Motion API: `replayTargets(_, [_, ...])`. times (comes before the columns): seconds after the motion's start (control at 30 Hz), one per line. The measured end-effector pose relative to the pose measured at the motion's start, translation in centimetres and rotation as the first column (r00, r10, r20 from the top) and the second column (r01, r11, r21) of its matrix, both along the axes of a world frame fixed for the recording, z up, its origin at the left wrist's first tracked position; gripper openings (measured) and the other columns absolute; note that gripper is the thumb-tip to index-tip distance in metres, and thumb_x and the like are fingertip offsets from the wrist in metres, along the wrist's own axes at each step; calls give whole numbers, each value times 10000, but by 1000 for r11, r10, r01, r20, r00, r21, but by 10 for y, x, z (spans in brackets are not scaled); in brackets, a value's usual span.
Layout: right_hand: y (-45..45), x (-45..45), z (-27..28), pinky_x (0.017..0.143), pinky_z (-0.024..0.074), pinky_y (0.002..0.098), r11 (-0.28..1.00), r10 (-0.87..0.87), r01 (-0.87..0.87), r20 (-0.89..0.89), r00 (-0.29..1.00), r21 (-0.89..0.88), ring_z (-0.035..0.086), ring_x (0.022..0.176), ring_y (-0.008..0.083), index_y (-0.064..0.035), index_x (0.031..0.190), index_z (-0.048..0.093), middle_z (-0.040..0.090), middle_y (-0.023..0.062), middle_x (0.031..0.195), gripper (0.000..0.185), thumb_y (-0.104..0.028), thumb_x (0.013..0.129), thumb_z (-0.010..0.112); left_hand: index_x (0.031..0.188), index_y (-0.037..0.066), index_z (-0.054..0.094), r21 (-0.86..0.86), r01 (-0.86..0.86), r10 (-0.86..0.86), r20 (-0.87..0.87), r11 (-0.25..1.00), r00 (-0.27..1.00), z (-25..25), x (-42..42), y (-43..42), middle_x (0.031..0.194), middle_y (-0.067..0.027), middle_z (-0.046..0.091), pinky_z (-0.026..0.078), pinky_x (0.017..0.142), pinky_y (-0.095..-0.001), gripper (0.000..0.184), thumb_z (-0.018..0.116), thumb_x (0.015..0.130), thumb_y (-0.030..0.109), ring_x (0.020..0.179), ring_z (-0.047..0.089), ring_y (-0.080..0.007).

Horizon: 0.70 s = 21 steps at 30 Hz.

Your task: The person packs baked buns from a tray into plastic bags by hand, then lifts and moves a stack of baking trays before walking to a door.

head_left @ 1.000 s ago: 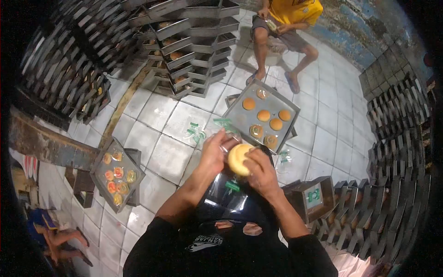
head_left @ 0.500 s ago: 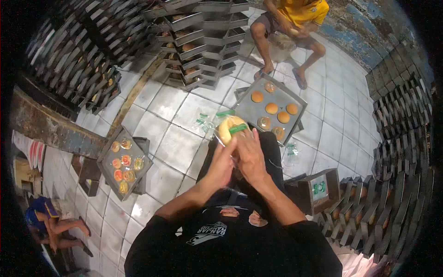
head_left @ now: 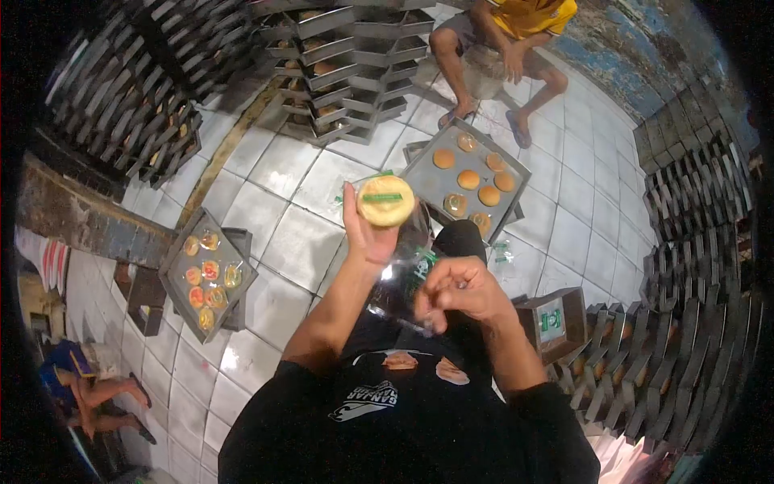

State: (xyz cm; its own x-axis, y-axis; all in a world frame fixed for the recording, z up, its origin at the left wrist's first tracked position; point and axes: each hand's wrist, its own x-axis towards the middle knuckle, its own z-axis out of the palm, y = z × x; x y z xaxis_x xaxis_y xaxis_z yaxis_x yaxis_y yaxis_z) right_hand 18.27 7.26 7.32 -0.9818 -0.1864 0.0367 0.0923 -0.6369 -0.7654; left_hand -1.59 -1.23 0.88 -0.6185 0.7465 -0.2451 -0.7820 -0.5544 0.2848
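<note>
Head view, left hand (head_left: 374, 239) cupped holding green-labelled bun (head_left: 387, 211), right hand (head_left: 463, 289) curled at clear plastic (head_left: 401, 295), grip unclear

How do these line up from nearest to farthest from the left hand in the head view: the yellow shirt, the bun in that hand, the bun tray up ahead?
1. Bun: in the left hand itself.
2. Bun tray: on the floor, ahead and to the right.
3. Yellow shirt: beyond the tray, on a seated person.
</note>
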Motion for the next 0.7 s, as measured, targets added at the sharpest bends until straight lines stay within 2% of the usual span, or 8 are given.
replayTargets(0.03, [-14, -5, 11, 681, 522, 218, 908, -315, 269, 98, 944, 320, 676, 855, 96, 15, 1019, 634, 681, 110, 1205, 115, -53, 937, 680, 1366, -2, 515, -8, -4, 4, 8, 1000, 1000, -1, -3, -1, 1294, -201, 587, 420, 1100, -595, 768, 355, 1013, 661, 1221, 565, -354])
replayTargets(0.07, [-17, -11, 4, 681, 522, 218, 912, -311, 265, 106, 944, 314, 676, 855, 96, 15, 1019, 634, 681, 110, 1205, 115, -53, 937, 680, 1366, -2, 515, -18, -6, 6, 14, 1000, 1000, -2, -2, -2, 1294, -201, 587, 420, 1100, -595, 768, 355, 1013, 661, 1221, 565, -354])
replayTargets(0.13, [-18, -26, -9, 673, 507, 230, 600, -561, 515, -137, 817, 612, 638, 816, 78, 21, 1013, 631, 676, 92, 1166, 117, -49, 936, 686, 1385, -2, 498, -27, 27, -25, 61, 999, 998, -1, 2, 1, 1336, -204, 562, 426, 1093, -590, 827, 353, 987, 709, 1233, 556, -369])
replayTargets(0.2, [-24, -29, -5, 667, 491, 235, 612, -577, 530, -127, 807, 587, 622, 799, 80, 22, 990, 629, 675, 74, 1109, 115, -36, 916, 696, 1406, 1, 480, -51, 49, -44, 82, 997, 996, -10, 1, -3, 1378, -208, 537, 434, 1080, -595, 893, 341, 958, 761, 1231, 559, -383])
replayTargets(0.3, [-23, -40, -11, 612, 507, 238, 282, -436, 551, -407, 803, 785, 631, 766, 96, 19, 988, 585, 658, 93, 1119, 114, 9, 917, 673, 1422, 18, 472, 526, 387, -317, -221, 758, 922, -33, -1, -6, 1390, -204, 540, 448, 1066, -586, 916, 318, 947, 786, 1223, 568, -386])
replayTargets(0.37, [-19, -44, -23, 610, 503, 235, 231, -361, 556, -460, 811, 798, 633, 766, 94, 18, 994, 588, 665, 86, 1089, 117, 11, 915, 674, 1352, 5, 515, -36, 152, -151, 9, 988, 988, 15, 30, -7, 1275, -200, 605, 545, 958, -502, 940, 277, 937, 815, 1076, 657, -383])
replayTargets(0.57, [-35, -35, -14, 627, 502, 282, 409, -454, 449, -249, 855, 794, 642, 738, 124, 15, 1010, 599, 668, 96, 1015, 132, 21, 901, 673, 1422, 42, 470, -96, 185, -183, 21, 978, 983, 1, 25, -18, 1283, -182, 603, 558, 945, -500, 877, 282, 969, 769, 1110, 638, -398])
replayTargets(0.7, [-38, -42, -27, 783, 518, 402, 273, -387, 510, -392, 834, 816, 648, 864, 339, 3, 957, 597, 629, 152, 920, 94, -35, 904, 664, 1422, 50, 470, -125, 103, -104, 0, 987, 995, 8, 25, -3, 1298, -167, 595, 524, 1004, -493, 801, 289, 1006, 710, 1171, 604, -371])
